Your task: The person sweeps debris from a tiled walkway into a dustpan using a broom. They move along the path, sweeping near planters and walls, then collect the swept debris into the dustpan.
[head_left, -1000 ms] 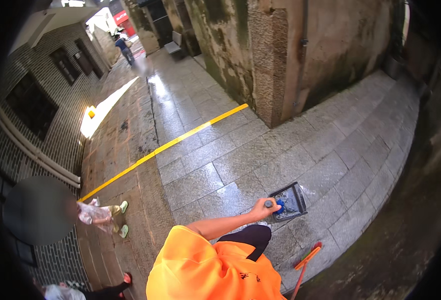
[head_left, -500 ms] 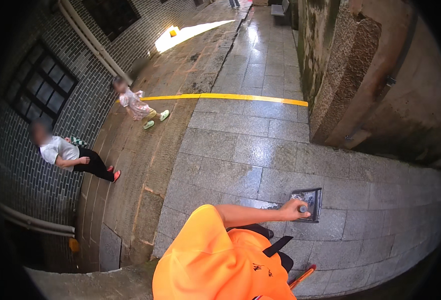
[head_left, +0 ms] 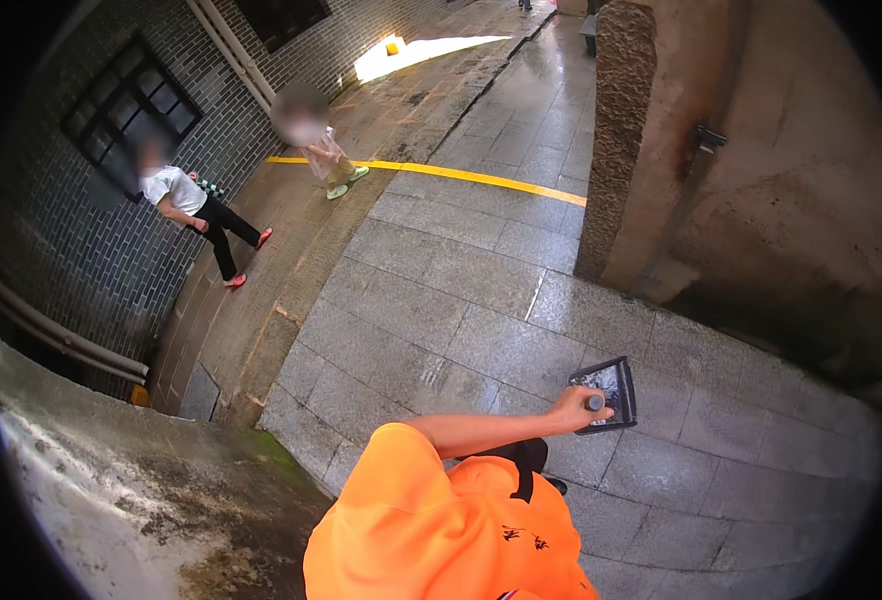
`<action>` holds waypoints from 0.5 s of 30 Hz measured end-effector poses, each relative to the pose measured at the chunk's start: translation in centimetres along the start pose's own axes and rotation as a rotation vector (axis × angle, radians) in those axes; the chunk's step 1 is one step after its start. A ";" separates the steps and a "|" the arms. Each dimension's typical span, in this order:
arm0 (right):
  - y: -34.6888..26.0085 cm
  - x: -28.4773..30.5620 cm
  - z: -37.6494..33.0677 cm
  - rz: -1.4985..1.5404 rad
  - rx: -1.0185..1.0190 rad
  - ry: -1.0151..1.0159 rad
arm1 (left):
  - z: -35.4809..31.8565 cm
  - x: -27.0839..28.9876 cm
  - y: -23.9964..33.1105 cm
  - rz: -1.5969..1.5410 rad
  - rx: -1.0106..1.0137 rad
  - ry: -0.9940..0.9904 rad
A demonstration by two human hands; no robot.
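Observation:
From the left, my left arm reaches across the front of my orange shirt (head_left: 431, 510). My left hand (head_left: 570, 409) is closed round the top of an upright handle, whose round grey end shows beside the thumb. Below it is a dark long-handled dustpan (head_left: 607, 377), with some wet-looking bits in its pan. From above I cannot tell whether the pan touches the paving. My right hand is out of view.
Wet grey paving (head_left: 501, 340) surrounds me. A yellow strip (head_left: 481, 178) crosses the lane ahead. Two people, one in a white top (head_left: 173, 193) and a smaller one (head_left: 329, 160), are at the left by a brick wall (head_left: 191, 115). A rough pillar (head_left: 621, 130) stands right; a mossy wall (head_left: 141, 500) is near left.
The view has turned, bringing the near-left wall further in. Both people have shifted to the right and up in view. A red stick at lower right has left view; my left hand keeps the dustpan.

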State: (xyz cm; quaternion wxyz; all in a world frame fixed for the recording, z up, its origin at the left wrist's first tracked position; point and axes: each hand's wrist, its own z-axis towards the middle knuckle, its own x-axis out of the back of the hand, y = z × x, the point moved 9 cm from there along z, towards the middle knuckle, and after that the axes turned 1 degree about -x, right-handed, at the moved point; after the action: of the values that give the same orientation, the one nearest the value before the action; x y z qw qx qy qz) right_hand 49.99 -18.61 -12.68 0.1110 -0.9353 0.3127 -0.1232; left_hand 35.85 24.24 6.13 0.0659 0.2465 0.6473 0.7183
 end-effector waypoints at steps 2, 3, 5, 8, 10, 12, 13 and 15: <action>0.2 5.8 1.2 0.069 -0.035 0.024 | 1.4 -5.9 1.3 -0.008 0.001 -0.015; 0.4 8.8 1.5 0.105 -0.055 0.040 | 2.2 -8.7 1.7 -0.006 0.027 -0.042; 2.1 14.7 2.6 0.228 -0.104 0.067 | 3.9 -14.9 4.4 0.005 0.043 -0.109; 5.5 23.3 3.5 0.420 -0.184 0.099 | 6.3 -23.7 7.4 -0.070 0.063 -0.137; 7.7 29.0 3.3 0.542 -0.221 0.105 | 7.5 -29.9 6.6 -0.174 0.204 -0.214; 8.5 34.4 2.6 0.654 -0.243 0.083 | 8.9 -36.1 6.8 -0.211 0.289 -0.269; 6.8 36.5 1.1 0.806 -0.245 0.076 | 9.5 -39.8 8.4 -0.235 0.311 -0.309; 4.5 41.2 0.1 0.928 -0.187 0.043 | 11.1 -47.4 9.1 -0.232 0.356 -0.360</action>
State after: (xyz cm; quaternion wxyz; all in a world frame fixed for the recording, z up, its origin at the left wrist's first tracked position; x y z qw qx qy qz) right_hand 79.36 -47.35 -7.43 0.0633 -0.7001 0.7094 -0.0514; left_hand 83.97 13.17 2.57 0.2174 0.3020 0.7650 0.5256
